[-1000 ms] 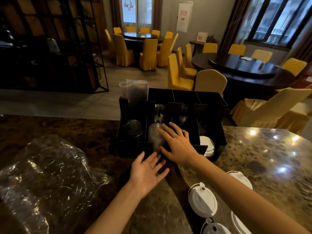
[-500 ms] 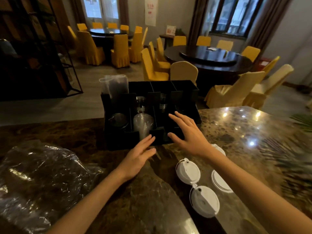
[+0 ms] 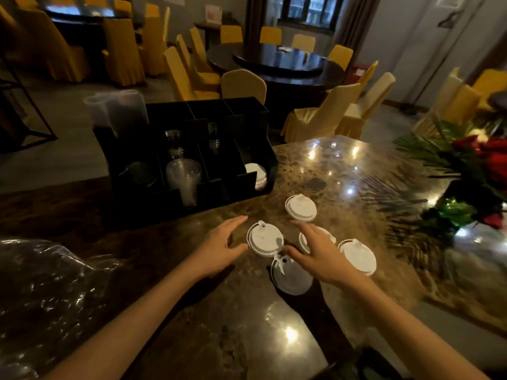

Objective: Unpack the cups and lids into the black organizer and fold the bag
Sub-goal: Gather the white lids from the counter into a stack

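Both hands, left hand (image 3: 219, 249) and right hand (image 3: 319, 253), spread open; one lid (image 3: 304, 242) half hidden.

Right hand (image 3: 319, 252) hides most of one lid (image 3: 304, 239); bag (image 3: 46, 294) cut off left.

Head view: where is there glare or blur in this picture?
Head view: bright ceiling-light glare spots on the polished marble counter; the flower arrangement at right is smeared by motion blur; the white lids stay fairly sharp; edges bend from the wide-angle lens.

Glossy marble counter (image 3: 343, 171); matt plastic lids (image 3: 265, 238).
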### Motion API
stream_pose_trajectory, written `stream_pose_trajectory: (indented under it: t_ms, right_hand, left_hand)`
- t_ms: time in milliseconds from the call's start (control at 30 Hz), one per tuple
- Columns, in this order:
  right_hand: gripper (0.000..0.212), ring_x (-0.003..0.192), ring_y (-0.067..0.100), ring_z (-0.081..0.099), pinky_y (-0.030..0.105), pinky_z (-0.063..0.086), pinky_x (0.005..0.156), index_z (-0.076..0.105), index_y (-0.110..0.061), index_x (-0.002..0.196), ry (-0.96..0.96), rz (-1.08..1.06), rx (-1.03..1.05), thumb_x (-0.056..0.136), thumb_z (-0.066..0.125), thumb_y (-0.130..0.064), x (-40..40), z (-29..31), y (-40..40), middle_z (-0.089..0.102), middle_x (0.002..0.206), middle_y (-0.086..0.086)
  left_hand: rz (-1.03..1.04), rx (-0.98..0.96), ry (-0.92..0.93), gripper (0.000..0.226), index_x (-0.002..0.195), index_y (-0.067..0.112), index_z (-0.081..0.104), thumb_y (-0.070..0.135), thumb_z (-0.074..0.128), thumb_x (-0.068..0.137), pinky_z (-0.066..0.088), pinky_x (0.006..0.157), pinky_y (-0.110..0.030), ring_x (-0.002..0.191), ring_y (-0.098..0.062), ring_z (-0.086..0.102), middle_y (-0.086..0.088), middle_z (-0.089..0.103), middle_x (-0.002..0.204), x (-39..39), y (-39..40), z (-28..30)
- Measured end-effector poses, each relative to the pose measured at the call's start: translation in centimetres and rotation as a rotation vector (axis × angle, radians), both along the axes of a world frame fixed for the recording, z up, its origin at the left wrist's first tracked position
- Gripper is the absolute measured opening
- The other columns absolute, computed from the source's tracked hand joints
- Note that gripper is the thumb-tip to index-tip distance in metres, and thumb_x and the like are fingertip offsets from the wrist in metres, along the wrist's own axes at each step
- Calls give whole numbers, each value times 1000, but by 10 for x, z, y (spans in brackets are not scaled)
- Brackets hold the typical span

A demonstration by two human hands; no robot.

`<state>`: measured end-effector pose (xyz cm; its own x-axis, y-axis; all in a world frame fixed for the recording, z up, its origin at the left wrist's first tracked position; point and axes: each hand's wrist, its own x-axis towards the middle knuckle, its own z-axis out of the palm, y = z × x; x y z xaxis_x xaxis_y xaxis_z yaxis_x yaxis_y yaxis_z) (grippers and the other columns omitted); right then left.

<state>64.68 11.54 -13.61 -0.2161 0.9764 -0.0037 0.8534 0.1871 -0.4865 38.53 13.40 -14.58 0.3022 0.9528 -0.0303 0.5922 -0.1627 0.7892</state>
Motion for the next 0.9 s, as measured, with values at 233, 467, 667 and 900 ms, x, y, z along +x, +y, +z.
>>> stream_pose_trajectory:
  t_ms: [233, 467, 667, 900]
  right_hand:
    - [74, 136, 30, 52, 35, 39, 110, 45, -10, 153, 30, 18, -40, 94, 73, -44, -4, -32, 15, 56, 148, 15]
    - [92, 118, 34, 54, 41, 46, 97, 48, -9, 146, -87, 33, 14, 84, 64, -75, -30, -60, 45, 59, 133, 14]
    - [84, 112, 30, 52, 36, 42, 93, 57, -11, 133, -119, 58, 46, 78, 67, -73, -36, -65, 56, 61, 124, 8]
    - [91, 123, 29, 52, 35, 41, 103, 56, -6, 143, 118, 117, 93, 68, 89, -46, -17, -28, 44, 62, 130, 12]
  left_hand:
    - [115, -199, -100, 74, 156, 20, 34, 13, 71, 93, 42, 103, -25, 138, -15, 44, -5, 40, 159, 38, 17, -26]
    - [337, -260, -228, 56, 153, 20, 40, 13, 59, 101, 43, 92, -22, 131, -11, 46, -4, 46, 155, 60, 24, -43]
    - [425, -263, -333, 45, 144, 16, 51, 14, 60, 100, 43, 77, -7, 119, -6, 53, -3, 56, 146, 58, 21, -42]
    - [367, -210, -400, 49, 142, 23, 54, 20, 68, 96, 49, 90, -17, 115, 2, 61, 10, 64, 136, 45, 9, -12]
